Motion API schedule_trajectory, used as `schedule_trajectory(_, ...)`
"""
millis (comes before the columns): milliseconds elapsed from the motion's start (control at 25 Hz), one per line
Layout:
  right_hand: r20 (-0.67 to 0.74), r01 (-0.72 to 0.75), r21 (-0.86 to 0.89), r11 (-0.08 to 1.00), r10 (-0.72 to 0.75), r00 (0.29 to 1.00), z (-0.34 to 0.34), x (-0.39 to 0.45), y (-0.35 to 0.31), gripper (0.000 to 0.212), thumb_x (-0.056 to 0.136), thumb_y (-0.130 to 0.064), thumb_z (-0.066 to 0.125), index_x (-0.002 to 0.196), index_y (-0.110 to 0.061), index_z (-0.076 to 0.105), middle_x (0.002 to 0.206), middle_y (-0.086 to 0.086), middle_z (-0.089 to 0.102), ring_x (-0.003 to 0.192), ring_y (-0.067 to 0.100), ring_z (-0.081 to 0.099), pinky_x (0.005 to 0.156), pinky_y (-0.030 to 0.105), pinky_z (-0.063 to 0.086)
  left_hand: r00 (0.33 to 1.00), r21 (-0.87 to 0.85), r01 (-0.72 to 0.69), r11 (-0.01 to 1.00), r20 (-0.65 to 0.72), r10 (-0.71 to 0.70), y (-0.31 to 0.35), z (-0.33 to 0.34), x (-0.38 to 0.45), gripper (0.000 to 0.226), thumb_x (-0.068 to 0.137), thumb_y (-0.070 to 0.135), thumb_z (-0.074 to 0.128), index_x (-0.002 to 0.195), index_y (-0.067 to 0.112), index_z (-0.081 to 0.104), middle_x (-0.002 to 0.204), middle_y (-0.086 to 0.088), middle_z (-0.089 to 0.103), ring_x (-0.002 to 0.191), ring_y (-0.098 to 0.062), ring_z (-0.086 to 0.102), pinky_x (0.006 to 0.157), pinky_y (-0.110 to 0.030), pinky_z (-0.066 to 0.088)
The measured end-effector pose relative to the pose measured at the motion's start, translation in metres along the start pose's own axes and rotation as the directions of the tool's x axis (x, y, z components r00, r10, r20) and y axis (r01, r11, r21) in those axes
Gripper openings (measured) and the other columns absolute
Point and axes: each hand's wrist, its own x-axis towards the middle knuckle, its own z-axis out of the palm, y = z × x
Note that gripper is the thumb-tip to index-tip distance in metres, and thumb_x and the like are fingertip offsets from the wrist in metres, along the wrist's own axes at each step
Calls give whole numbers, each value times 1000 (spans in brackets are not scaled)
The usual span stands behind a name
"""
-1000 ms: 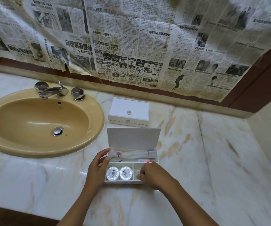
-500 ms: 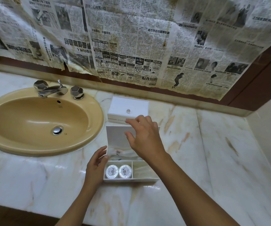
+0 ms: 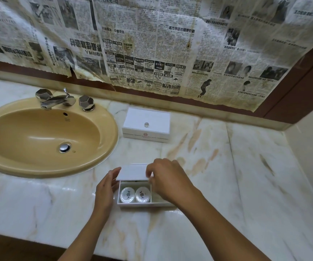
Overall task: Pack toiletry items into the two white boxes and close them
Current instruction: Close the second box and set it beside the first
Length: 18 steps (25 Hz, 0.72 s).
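Closing the near box (image 3: 144,204) on the bench (image 3: 227,185): right hand (image 3: 168,180) pinches the lid (image 3: 133,172) at its front edge, lid half down. Left hand (image 3: 105,187) rests straight-fingered against the box's left side, gripping nothing. Best to lower evenly and keep that brace so the box won't slide. Two round soaps (image 3: 135,194) sit in the front compartment. Far box (image 3: 146,124) already shut. Half a second back the lid stood upright, right hand just reaching its top.

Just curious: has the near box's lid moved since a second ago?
Yes. The lid has swung down from upright toward the near box, held by the right hand; the far box stayed put.
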Motion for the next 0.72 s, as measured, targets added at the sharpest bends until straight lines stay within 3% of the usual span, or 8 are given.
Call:
schedule_trajectory(120, 142, -34, 25, 999, 30, 989, 22, -7, 3, 26, 85, -2, 56, 103, -18, 67, 109, 3, 63, 101, 24, 57, 83, 28, 34, 999, 41, -38, 998, -11, 38, 3, 4, -5, 39, 106, 28, 32, 111, 17, 69, 108, 4, 72, 103, -9, 66, 90, -31, 50)
schedule_trajectory(240, 208, -38, 35, 999, 30, 978, 48, -10, 8, 28, 84, -1, 54, 103, -16, 67, 105, 4, 62, 98, 25, 58, 75, 25, 30, 998, 67, -39, 997, -42, 42, -1, 5, -2, 31, 104, 23, 40, 111, 17, 70, 111, 0, 72, 104, -14, 66, 88, -32, 50)
schedule_trajectory(360, 215, -52, 108, 993, 27, 976, 56, -9, 15, 24, 87, -16, 58, 109, -22, 65, 108, 2, 61, 103, 22, 56, 77, 25, 31, 996, 127, -64, 990, -55, 72, -7, 3, -1, 23, 100, 21, 51, 116, 18, 68, 117, -4, 68, 108, -23, 63, 93, -41, 51)
schedule_trajectory(440, 102, -62, 149, 987, 47, 994, 58, -9, 22, 29, 89, -32, 59, 117, -26, 62, 111, -1, 58, 109, 19, 52, 89, 27, 33, 996, 143, -77, 987, -41, 84, -5, 4, -5, 22, 98, 17, 54, 117, 19, 65, 118, -2, 66, 108, -21, 60, 95, -39, 50)
schedule_trajectory(520, -154, -130, 230, 964, 168, 974, 61, -8, 30, 40, 90, -38, 59, 128, -27, 56, 120, -3, 54, 116, 17, 46, 97, 27, 30, 996, 139, -83, 987, -31, 88, -1, 6, -10, 26, 97, 13, 56, 120, 19, 64, 118, 1, 64, 105, -15, 59, 90, -28, 46)
schedule_trajectory(600, -266, -263, 442, 857, 406, 874, 66, -11, 41, 51, 91, -36, 59, 139, -27, 45, 134, -4, 47, 127, 14, 39, 104, 24, 27, 997, 125, -80, 989, -9, 82, -1, 7, -15, 30, 96, 12, 57, 125, 19, 63, 117, 5, 64, 102, -7, 58, 83, -19, 43)
schedule_trajectory(720, -25, -431, 713, 554, 634, 773, 80, -21, 58, 63, 94, -35, 58, 149, -25, 30, 150, -4, 36, 139, 14, 32, 111, 25, 28, 997, 129, -74, 989, -3, 75, -3, 10, -19, 34, 97, 12, 57, 130, 20, 61, 121, 8, 63, 108, -9, 58, 87, -21, 42)
